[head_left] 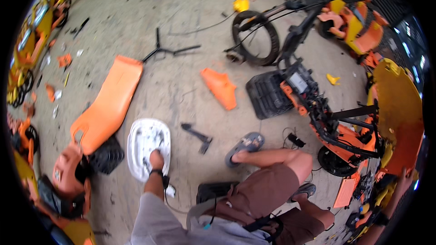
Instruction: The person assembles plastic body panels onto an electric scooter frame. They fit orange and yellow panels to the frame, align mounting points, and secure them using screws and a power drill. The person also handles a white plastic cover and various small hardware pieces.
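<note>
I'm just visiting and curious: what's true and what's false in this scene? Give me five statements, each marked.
1. The left hand is at the white tray-shaped piece. True.
2. The right hand is there too. False: the right hand is at the large yellow-and-orange panel.
3. The long orange panel lies left of the white tray-shaped piece. True.
4. The shoes are bright red. False: they are grey shoes.
5. The shorts are brown. True.
</note>
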Available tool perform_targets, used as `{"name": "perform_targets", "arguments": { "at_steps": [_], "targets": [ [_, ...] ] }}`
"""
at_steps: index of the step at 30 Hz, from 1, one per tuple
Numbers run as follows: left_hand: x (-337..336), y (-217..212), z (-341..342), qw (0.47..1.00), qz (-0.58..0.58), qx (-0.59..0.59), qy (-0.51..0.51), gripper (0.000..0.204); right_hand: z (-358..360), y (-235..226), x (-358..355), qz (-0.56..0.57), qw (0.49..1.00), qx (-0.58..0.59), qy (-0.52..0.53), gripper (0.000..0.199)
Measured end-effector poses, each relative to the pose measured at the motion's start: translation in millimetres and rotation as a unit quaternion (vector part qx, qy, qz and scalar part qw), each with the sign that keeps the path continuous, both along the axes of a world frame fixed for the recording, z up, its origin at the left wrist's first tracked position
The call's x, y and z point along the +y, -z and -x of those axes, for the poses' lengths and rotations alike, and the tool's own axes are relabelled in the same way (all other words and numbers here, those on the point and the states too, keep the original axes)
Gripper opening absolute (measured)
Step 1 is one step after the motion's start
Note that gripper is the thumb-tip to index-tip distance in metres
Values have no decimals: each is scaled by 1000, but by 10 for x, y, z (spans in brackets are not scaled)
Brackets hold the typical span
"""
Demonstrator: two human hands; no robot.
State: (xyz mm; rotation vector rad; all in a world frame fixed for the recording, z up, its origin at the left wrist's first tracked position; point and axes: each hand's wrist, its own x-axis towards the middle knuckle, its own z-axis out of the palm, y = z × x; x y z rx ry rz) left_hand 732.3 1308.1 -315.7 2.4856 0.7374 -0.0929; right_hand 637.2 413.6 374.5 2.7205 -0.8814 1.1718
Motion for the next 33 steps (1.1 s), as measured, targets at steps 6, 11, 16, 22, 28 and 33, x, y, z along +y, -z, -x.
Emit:
{"name": "perform_targets", "arguments": {
  "at_steps": [6,11,16,22,28,33],
  "targets": [
    [103,217,-341,990,-60,117,45,17,-256,-32,795,-43,997,-5,-57,56],
    [236,412,-319,980,-111,156,47,14,-344,76,707,-14,997,-4,-75,54],
    [220,261,-349,981,-87,173,32,12,-277,-34,682,-49,997,43,-42,55],
    [158,118,-399,991,-94,80,-42,19,-306,-61,576,-50,994,22,-92,52],
    [296,233,-431,985,-14,173,-7,19,-261,-101,406,-53,992,-16,-113,47],
    [386,656,-344,993,-6,120,19,12,-374,-85,717,-52,991,-20,-121,51]
  ]
}}
